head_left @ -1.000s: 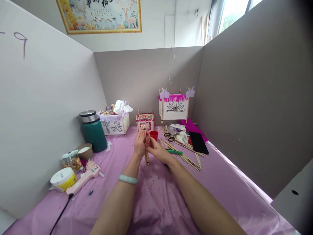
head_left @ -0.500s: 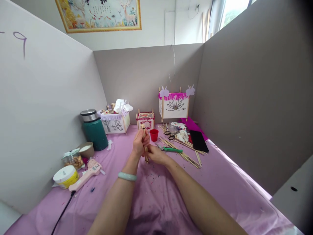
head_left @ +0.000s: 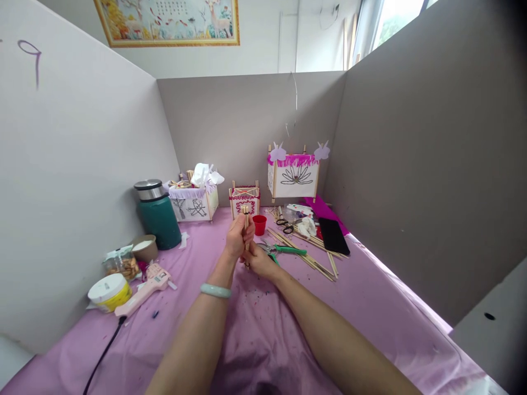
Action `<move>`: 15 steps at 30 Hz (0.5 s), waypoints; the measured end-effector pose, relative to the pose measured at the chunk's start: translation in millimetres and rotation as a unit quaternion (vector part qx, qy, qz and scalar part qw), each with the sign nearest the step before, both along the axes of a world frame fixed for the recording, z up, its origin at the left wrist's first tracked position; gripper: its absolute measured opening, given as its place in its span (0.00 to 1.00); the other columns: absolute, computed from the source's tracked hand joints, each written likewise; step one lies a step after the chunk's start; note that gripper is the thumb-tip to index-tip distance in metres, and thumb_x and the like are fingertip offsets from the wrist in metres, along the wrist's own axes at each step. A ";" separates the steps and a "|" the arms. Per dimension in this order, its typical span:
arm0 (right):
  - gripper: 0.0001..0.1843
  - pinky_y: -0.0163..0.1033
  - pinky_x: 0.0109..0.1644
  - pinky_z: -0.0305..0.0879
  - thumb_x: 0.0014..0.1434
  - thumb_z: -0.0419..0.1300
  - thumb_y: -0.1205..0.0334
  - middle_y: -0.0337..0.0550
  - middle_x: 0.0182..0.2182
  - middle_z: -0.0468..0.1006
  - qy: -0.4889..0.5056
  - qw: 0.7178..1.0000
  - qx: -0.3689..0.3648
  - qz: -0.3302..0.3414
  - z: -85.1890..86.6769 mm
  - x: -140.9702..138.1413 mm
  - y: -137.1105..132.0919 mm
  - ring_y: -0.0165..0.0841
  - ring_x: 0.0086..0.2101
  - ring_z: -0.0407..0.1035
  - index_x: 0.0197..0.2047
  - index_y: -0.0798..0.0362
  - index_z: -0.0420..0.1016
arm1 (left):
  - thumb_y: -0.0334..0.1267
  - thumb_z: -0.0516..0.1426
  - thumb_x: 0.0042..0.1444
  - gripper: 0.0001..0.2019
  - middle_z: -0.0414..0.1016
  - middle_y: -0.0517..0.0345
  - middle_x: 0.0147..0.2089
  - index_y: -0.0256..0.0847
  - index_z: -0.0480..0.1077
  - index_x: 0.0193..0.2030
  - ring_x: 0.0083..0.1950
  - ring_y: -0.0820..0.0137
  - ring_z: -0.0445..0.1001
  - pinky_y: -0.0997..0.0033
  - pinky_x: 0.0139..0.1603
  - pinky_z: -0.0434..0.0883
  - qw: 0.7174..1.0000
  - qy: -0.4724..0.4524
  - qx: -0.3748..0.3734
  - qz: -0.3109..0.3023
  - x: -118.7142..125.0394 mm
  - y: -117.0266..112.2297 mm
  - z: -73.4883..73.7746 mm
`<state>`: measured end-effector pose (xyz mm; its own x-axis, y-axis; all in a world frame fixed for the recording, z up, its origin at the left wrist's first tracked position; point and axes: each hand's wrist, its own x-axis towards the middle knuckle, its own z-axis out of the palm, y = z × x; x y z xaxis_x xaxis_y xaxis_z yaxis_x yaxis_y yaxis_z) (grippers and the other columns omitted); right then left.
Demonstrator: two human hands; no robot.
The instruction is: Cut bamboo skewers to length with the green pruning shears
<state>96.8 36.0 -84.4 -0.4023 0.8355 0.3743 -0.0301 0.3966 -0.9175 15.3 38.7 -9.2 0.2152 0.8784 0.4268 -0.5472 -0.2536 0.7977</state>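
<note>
A small bundle of thin wooden sticks (head_left: 246, 217) stands nearly upright between the person's two hands, its long axis running up and down, over a pink sheet (head_left: 267, 323). The left hand (head_left: 239, 237) is clenched around the middle of the bundle, with the top end rising just above its fingers. The right hand (head_left: 261, 261) lies lower and toward the right, its fingers against the lower part near the bottom end; whether it grips or only steadies the sticks is hard to tell. The left hand is the higher of the two, and both are touching the bundle. Just right of the right hand lie green-handled pruning shears (head_left: 284, 250), with loose wooden sticks (head_left: 304, 255) beyond them. A red cup (head_left: 259, 224) stands ahead of the bundle.
</note>
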 end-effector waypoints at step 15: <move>0.07 0.35 0.27 0.56 0.59 0.51 0.57 0.34 0.24 0.64 0.037 0.992 0.016 -0.123 -12.6 -13.9 7.1 0.29 0.24 0.58 0.36 0.51 0.58 | 0.49 0.54 0.57 0.17 0.67 0.60 0.30 0.40 0.66 0.46 0.26 0.75 0.66 0.74 0.26 0.67 0.978 0.125 0.064 0.153 1.8 -1.0 6.5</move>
